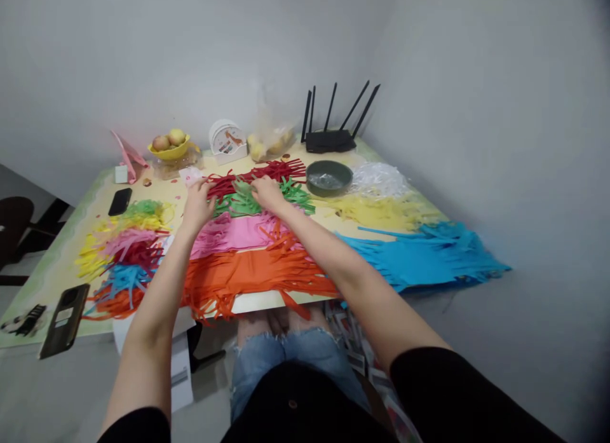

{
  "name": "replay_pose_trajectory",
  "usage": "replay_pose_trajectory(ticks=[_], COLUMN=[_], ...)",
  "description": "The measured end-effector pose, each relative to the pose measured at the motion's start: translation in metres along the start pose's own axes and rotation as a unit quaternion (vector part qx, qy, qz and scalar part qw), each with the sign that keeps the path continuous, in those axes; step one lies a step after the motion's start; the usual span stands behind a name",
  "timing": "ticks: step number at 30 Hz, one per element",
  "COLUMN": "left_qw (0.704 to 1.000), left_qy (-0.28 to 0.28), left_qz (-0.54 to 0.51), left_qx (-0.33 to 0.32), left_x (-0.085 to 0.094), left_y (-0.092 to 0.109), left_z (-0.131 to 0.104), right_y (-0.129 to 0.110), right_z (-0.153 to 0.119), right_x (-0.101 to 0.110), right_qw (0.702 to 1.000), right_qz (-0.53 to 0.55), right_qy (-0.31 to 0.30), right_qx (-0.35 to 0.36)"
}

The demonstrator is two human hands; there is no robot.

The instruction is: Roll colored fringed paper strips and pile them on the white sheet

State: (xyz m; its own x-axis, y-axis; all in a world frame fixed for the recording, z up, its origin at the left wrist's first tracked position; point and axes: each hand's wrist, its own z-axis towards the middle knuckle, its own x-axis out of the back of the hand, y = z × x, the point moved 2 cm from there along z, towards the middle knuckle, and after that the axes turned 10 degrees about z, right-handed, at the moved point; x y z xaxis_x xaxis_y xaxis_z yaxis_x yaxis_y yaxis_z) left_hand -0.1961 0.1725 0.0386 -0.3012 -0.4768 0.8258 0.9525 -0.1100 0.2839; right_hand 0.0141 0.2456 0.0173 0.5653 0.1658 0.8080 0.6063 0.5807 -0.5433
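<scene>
Near the back of the table, my left hand [199, 204] has its bent fingers and thumb around the left ends of a dark red fringed sheet [281, 170]. My right hand [267, 192] reaches over a green fringed sheet [245, 204], its fingers closed on some green strips that look blurred. Towards me lie a pink fringed sheet [241, 233] and an orange fringed sheet [248, 271], both with cut strips at their ends. My fingertips are partly hidden, and whether the sheets are paper or fabric cannot be made out.
Blue fringe [419, 255] overhangs the right edge; yellow fringe [386, 211] and white strips [379, 179] lie behind it. A green bowl [328, 187], black router [330, 141], fruit basket [170, 152] and coaster holder [229, 144] stand behind. Phones [64, 319] and mixed strips [131, 243] are left.
</scene>
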Motion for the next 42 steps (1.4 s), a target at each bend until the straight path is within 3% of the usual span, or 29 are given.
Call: replay_pose_trajectory(ticks=[4, 8, 12, 15, 17, 19, 21, 23, 25, 27, 30, 34, 37, 42], left_qw=[0.991, 0.977, 0.986, 0.984, 0.984, 0.988, 0.994, 0.996, 0.994, 0.991, 0.978, 0.96, 0.936, 0.897], left_qy=[-0.05, -0.139, -0.116, -0.11, -0.097, -0.095, -0.084, -0.032, 0.01, -0.009, -0.1, -0.182, -0.184, -0.148], left_qz=[-0.071, -0.138, -0.079, -0.084, -0.095, -0.074, -0.006, 0.069, 0.087, 0.041, -0.053, -0.196, -0.297, -0.413], left_qx=[-0.102, -0.081, -0.086, -0.112, -0.111, -0.093, -0.064, -0.045, -0.069, -0.128, -0.172, -0.087, -0.032, 0.054], left_x=[0.017, 0.044, 0.073, 0.089, 0.097, 0.102, 0.106, 0.111, 0.113, 0.11, 0.1, 0.095, 0.099, 0.099], left_y=[0.048, 0.079, 0.118, 0.142, 0.141, 0.127, 0.111, 0.106, 0.121, 0.148, 0.182, 0.186, 0.181, 0.181], left_z=[0.005, -0.003, -0.021, -0.036, -0.045, -0.053, -0.062, -0.07, -0.077, -0.079, -0.076, -0.074, -0.081, -0.096], right_y=[-0.009, -0.013, -0.028, -0.047, -0.053, -0.054, -0.054, -0.058, -0.066, -0.076, -0.085, -0.076, -0.064, -0.056], right_z=[-0.015, -0.053, -0.087, -0.105, -0.114, -0.122, -0.132, -0.142, -0.152, -0.16, -0.17, -0.182, -0.19, -0.197], right_x=[0.045, 0.09, 0.119, 0.121, 0.122, 0.127, 0.135, 0.141, 0.142, 0.142, 0.148, 0.166, 0.167, 0.153], right_qw=[0.99, 0.959, 0.929, 0.944, 0.964, 0.977, 0.986, 0.99, 0.989, 0.988, 0.986, 0.976, 0.955, 0.932], right_qz=[0.074, 0.204, 0.329, 0.27, 0.204, 0.157, 0.094, 0.009, -0.055, -0.067, -0.016, 0.123, 0.235, 0.336], right_qy=[-0.06, -0.137, -0.037, -0.024, -0.045, -0.04, -0.005, 0.03, 0.035, 0.014, -0.02, -0.047, -0.056, 0.012], right_qx=[0.101, 0.14, 0.165, 0.189, 0.166, 0.139, 0.135, 0.137, 0.135, 0.14, 0.163, 0.174, 0.169, 0.133])
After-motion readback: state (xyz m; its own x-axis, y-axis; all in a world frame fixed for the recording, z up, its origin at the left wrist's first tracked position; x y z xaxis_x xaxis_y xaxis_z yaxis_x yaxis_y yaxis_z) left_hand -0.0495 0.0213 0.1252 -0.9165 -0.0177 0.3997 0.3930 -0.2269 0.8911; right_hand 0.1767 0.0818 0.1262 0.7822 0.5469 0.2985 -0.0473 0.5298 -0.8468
